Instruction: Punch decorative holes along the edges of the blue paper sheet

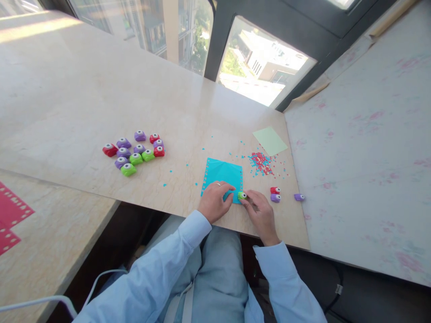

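A sheet of blue paper (224, 172) with small holes punched along its left and right edges lies on the windowsill counter in front of me. My left hand (216, 200) rests on its lower part, fingers curled and thumb close to the forefinger, gripping the sheet. At the paper's right edge sits a green craft punch (242, 196), pinched between the thumb and fingers of my right hand (261, 211). The punch's jaw and the paper's lower edge are partly hidden by my hands.
Several purple, red and green punches (136, 158) stand in a group on the left. Right of my hand are a red punch (275, 190) and two purple ones (299, 197). Confetti (261, 163) lies piled near a pale green sheet (270, 141). Punched red paper (11, 208) lies far left.
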A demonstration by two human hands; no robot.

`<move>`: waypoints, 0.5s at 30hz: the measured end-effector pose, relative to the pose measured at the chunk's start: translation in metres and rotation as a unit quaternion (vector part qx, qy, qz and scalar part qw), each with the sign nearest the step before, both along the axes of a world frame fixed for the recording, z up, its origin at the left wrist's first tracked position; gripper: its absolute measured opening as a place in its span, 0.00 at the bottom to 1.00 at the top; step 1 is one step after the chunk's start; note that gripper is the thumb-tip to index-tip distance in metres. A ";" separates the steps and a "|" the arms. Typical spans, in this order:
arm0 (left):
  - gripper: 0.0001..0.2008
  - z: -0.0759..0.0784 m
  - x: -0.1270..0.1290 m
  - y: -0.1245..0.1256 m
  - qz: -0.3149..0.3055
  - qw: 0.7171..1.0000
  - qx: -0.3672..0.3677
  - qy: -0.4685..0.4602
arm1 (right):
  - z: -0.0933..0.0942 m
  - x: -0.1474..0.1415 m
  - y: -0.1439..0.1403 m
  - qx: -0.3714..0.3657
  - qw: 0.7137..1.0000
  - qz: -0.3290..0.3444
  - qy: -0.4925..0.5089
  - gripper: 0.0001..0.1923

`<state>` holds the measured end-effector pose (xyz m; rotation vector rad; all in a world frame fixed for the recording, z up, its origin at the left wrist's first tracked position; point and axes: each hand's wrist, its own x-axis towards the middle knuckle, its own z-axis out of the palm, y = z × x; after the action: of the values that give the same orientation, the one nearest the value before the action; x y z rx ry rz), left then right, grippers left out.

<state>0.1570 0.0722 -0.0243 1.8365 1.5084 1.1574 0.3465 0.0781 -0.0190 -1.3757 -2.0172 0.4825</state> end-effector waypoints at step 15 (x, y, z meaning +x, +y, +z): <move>0.07 0.000 0.000 0.000 -0.004 1.000 -0.001 -0.004 | 0.008 -0.004 -0.011 0.002 1.000 -0.013 -0.017 0.14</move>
<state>0.1568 0.0723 -0.0241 1.8330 1.4943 1.1591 0.3424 0.0670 -0.0115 -1.4161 -2.0231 0.4464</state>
